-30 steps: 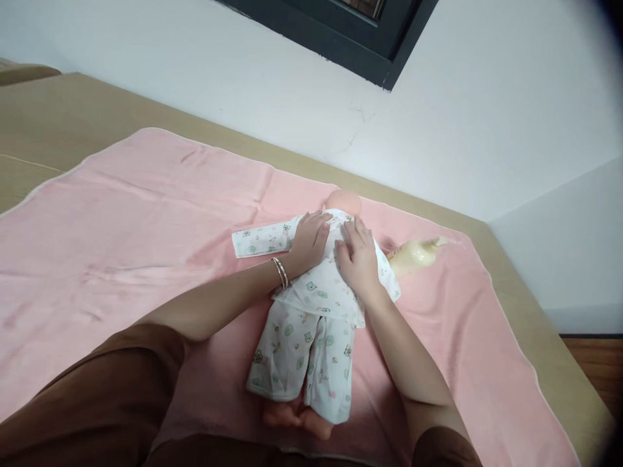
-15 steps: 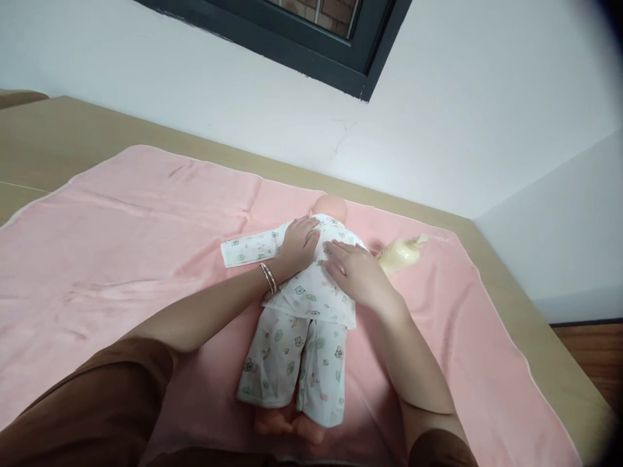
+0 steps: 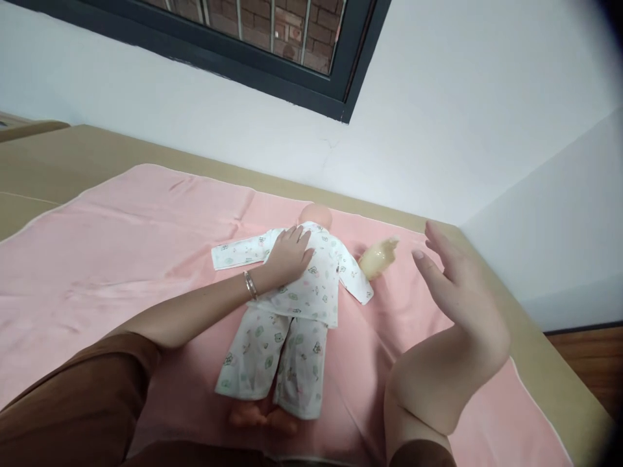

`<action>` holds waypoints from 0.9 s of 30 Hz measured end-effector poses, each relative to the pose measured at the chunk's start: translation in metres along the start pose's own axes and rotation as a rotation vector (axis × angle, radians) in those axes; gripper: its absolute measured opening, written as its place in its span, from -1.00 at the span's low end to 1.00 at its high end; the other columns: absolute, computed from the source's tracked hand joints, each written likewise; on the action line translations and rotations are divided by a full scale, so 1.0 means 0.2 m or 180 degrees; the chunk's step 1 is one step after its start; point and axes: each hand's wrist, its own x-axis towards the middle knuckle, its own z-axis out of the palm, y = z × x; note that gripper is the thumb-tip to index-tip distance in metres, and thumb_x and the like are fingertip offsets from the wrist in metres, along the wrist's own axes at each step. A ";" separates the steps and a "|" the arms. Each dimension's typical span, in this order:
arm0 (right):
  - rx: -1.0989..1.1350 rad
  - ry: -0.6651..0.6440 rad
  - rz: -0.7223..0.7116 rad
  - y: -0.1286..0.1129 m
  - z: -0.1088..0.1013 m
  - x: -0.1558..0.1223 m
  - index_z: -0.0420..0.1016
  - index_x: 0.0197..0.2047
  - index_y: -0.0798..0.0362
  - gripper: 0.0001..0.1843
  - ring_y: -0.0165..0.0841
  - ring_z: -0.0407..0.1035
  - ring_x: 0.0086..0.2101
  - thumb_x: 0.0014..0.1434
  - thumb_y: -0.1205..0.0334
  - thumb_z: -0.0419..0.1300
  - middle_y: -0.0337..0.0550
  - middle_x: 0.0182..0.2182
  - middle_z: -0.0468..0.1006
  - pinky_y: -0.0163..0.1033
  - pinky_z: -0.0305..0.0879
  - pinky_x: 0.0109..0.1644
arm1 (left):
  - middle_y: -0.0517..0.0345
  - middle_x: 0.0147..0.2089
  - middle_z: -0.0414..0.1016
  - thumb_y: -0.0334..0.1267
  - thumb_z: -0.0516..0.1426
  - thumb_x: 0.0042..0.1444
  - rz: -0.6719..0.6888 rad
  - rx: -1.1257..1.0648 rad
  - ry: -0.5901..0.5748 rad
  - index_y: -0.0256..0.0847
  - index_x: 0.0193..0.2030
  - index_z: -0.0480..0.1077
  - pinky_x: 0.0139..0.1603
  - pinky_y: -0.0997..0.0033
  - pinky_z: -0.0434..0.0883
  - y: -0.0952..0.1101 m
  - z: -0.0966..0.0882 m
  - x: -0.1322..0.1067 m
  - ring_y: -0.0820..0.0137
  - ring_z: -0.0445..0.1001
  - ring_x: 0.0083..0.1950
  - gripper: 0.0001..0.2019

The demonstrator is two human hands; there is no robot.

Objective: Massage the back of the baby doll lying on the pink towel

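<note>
Pink blanket (image 3: 121, 259) below, yellowish bottle (image 3: 378, 258), contents unclear, left of my raised, uncurled, empty right hand (image 3: 462, 285), clothed doll (image 3: 316, 285) under my flat, ungripping left hand (image 3: 289, 256)

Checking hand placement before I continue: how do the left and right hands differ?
The left hand rests palm-down on the printed top; the right hand is held up, apart from it. The left hand has a bracelet at the wrist; the right shows none. Neither visibly grips anything.

The left grip (image 3: 288, 259) hides part of the shirt (image 3: 314, 295); picture edges crop the window frame (image 3: 219, 55) and 2 brown sleeves (image 3: 111, 383).
</note>
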 end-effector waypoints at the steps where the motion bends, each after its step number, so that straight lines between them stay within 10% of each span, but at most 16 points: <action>1: -0.0024 -0.0097 0.0032 0.02 -0.02 0.00 -0.07 0.47 -0.23 -0.30 -0.01 0.14 0.32 0.36 -0.22 -0.05 -0.20 0.39 0.17 0.21 0.25 0.30 | -0.38 0.40 0.15 -0.19 -0.05 0.33 -0.0002 0.0087 -0.0104 -0.45 0.34 0.20 0.40 -0.21 0.10 0.04 -0.02 -0.03 -0.11 0.09 0.44 -0.48; 5: -0.0022 -0.0430 0.0098 0.07 -0.02 0.05 -0.06 0.47 -0.14 -0.26 -0.05 0.06 0.36 0.35 -0.25 -0.09 -0.19 0.42 0.09 0.15 0.22 0.34 | -0.33 0.46 0.05 -0.20 0.07 0.24 0.0406 -0.0204 -0.0739 -0.41 0.18 0.37 0.45 -0.32 -0.15 0.24 -0.12 -0.13 -0.21 -0.15 0.51 -0.56; 8: -0.0067 -0.0569 0.0089 0.10 0.05 0.13 0.14 0.42 -0.02 -0.32 -0.09 -0.03 0.39 0.37 -0.19 -0.09 -0.13 0.43 0.04 0.10 0.11 0.41 | -0.07 0.37 0.28 -0.09 0.02 0.29 0.0724 -0.1707 -0.1629 -0.19 -0.06 0.51 0.46 -0.15 0.01 0.40 -0.23 -0.13 -0.02 0.09 0.47 -0.69; 15: -0.0115 -0.0931 -0.0094 0.11 0.23 0.29 0.15 0.39 0.18 -0.41 -0.12 -0.08 0.40 0.39 0.10 -0.09 0.10 0.44 -0.04 0.07 0.06 0.42 | -0.22 -0.08 0.54 0.06 -0.07 0.30 -0.2216 -0.5692 -0.2867 -0.32 -0.12 0.41 0.12 0.09 0.44 0.66 -0.21 0.22 0.13 0.56 -0.01 -0.54; 21: -0.0714 -0.0884 -0.0181 0.03 0.29 0.31 0.42 0.14 0.21 -0.53 -0.12 0.16 0.31 0.37 0.29 -0.19 0.18 0.30 0.29 -0.07 0.22 0.26 | -0.14 -0.20 0.51 0.01 -0.19 0.35 -0.2930 -0.6501 -0.2034 -0.30 -0.21 0.38 -0.07 0.12 0.49 0.71 -0.06 0.41 0.17 0.55 -0.16 -0.53; 27: -0.1347 -0.0668 -0.0175 -0.01 0.31 0.32 0.49 -0.18 0.11 -0.59 -0.15 0.49 -0.14 0.34 0.32 -0.19 0.10 -0.09 0.57 -0.16 0.26 -0.17 | -0.19 -0.09 0.51 0.04 -0.16 0.33 -0.2858 -0.6669 -0.2163 -0.31 -0.05 0.37 -0.10 0.10 0.51 0.61 -0.04 0.36 0.14 0.56 -0.13 -0.53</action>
